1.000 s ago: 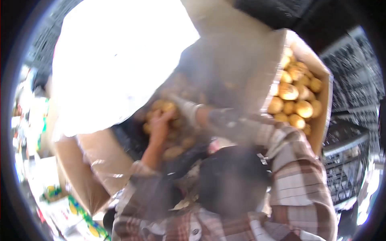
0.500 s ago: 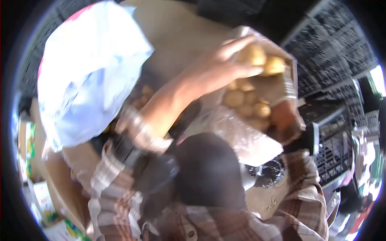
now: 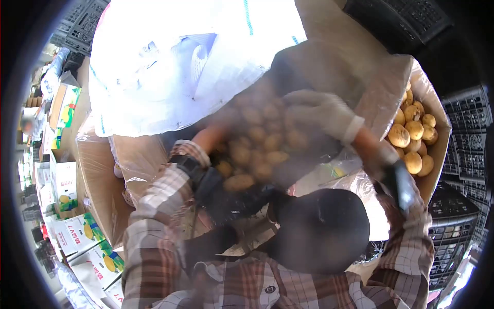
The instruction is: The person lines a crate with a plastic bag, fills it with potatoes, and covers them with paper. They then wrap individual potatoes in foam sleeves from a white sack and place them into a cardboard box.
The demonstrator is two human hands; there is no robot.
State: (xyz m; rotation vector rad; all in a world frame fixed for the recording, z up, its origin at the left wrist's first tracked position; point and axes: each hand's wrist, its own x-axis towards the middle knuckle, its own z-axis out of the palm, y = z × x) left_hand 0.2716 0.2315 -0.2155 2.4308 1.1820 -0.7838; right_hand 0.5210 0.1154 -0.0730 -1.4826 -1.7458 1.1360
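A heap of yellow-brown mangoes (image 3: 257, 149) lies in a dark-lined container in front of me. My left hand (image 3: 229, 119), bare with a dark watch at its wrist, is over the far left of this heap, its fingers smeared by motion. From the right, my right hand (image 3: 324, 114) in a whitish glove reaches over the heap's far right edge, blurred too. Whether either hand grips a mango I cannot tell. To the right, more mangoes (image 3: 414, 129), some with brown marks, fill a plastic-lined carton (image 3: 437, 110).
A big white sack (image 3: 170, 77) bulges beyond my left hand. An open cardboard box (image 3: 103, 180) with plastic lining stands at left, near printed fruit cartons (image 3: 82, 232). Black plastic crates (image 3: 453, 221) are stacked along the right side. A dark cap (image 3: 324, 232) fills the near middle.
My left hand has withdrawn from the right carton to the mango heap in the middle. My gloved right hand has left that carton's side and come over the heap. The view has swung left.
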